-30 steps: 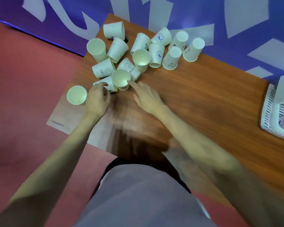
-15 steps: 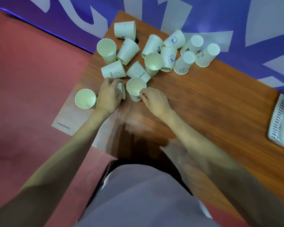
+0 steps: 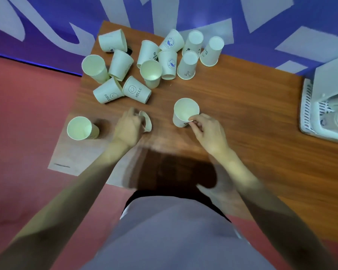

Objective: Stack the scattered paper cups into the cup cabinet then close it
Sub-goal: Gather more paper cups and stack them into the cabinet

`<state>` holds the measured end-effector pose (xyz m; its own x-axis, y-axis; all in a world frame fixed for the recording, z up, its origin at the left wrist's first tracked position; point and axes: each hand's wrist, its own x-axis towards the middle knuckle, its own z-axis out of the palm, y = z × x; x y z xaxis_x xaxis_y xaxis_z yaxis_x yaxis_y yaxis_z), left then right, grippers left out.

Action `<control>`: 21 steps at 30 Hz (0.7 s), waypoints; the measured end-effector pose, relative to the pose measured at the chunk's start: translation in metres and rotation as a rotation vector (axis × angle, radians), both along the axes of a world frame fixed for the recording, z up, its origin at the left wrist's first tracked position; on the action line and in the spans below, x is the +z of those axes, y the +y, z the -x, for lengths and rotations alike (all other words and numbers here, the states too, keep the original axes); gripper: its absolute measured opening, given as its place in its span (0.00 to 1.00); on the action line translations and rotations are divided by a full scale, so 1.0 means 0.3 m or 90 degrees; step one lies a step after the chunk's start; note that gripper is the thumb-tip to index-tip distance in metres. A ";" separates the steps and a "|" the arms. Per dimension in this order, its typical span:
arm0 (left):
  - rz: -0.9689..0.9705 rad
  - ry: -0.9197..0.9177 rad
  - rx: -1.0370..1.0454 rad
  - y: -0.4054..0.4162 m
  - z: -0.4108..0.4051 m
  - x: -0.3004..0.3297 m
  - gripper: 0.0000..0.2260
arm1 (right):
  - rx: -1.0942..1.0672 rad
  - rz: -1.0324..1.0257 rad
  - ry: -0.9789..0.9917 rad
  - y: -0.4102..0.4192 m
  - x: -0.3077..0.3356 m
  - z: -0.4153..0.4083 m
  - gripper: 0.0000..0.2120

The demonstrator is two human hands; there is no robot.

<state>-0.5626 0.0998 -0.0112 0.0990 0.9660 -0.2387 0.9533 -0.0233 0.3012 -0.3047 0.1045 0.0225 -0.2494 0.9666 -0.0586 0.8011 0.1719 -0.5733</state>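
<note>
White upright paper cup (image 3: pixel 185 112), rim pinched by right hand (image 3: pixel 208 131)

The left hand (image 3: pixel 128 129) hides most of its cup (image 3: pixel 146 121); the cabinet (image 3: pixel 328 106) is edge-cropped.

place: looks like a play or activity room | wall (image 3: pixel 47 22): bright purple with big white shapes | floor (image 3: pixel 27 114): red | tabletop (image 3: pixel 232 114): brown wood | paper cups (image 3: pixel 150 75): many scattered | cup cabinet (image 3: pixel 326 106): white plastic
</note>
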 end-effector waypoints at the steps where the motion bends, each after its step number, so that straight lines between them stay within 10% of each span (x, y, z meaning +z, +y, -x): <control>1: 0.000 -0.029 -0.009 -0.008 -0.031 0.014 0.09 | -0.019 -0.003 0.004 -0.014 -0.001 -0.035 0.07; 21: -0.100 -0.302 -0.243 0.048 -0.994 0.173 0.06 | -0.344 -0.099 0.016 -0.343 0.025 -0.947 0.07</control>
